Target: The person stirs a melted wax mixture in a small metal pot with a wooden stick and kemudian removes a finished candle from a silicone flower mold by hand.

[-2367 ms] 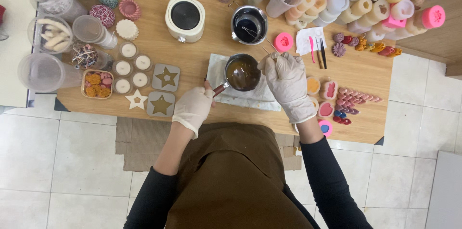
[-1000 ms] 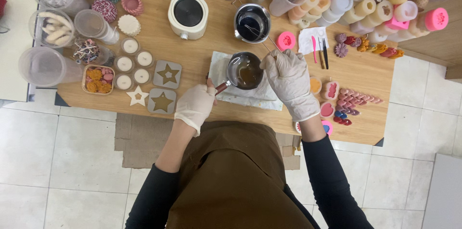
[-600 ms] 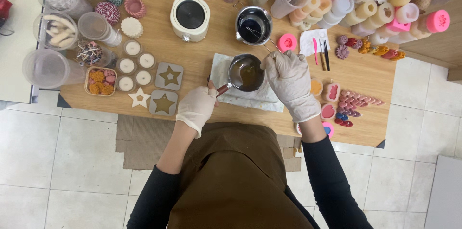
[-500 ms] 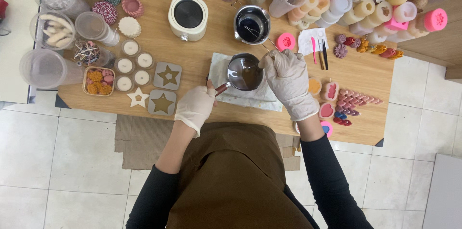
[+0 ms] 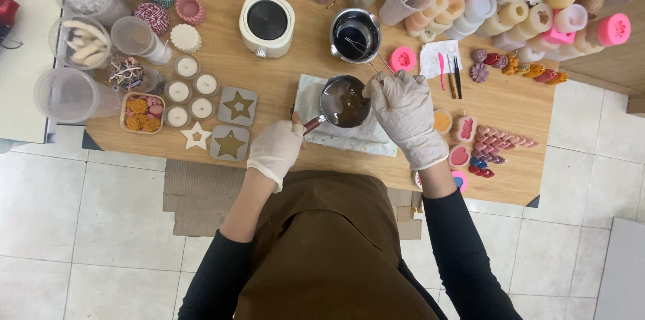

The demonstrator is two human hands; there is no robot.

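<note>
A: Where is the small metal pot [image 5: 344, 101] now?

B: It stands on the white cloth [image 5: 349, 133] near the middle of the wooden table [image 5: 295, 68], just on the near side of the dark metal cup [image 5: 355, 34]. A brownish liquid fills the bottom.

A: And the hands?

B: Both wear white gloves. The left hand [image 5: 277, 150] is closed around the pot's reddish handle [image 5: 312, 124], which sticks out to the near left. The right hand [image 5: 405, 115] is over the right rim of the pot, and its fingers pinch a thin metal stirrer [image 5: 366, 59] that leans away toward the far side.

A: How will the pot handle, do you think?

B: I judge it stiff and rather light, but the liquid can slosh, and the metal wall is perhaps hot. So the handle is the good place to hold, keeping the pot level.

A: What lies around it?

B: To the left, two grey star moulds [image 5: 233, 124]. To the right, small pink moulds [image 5: 462, 140]. On the far side, a cream electric warmer [image 5: 267, 24].
</note>
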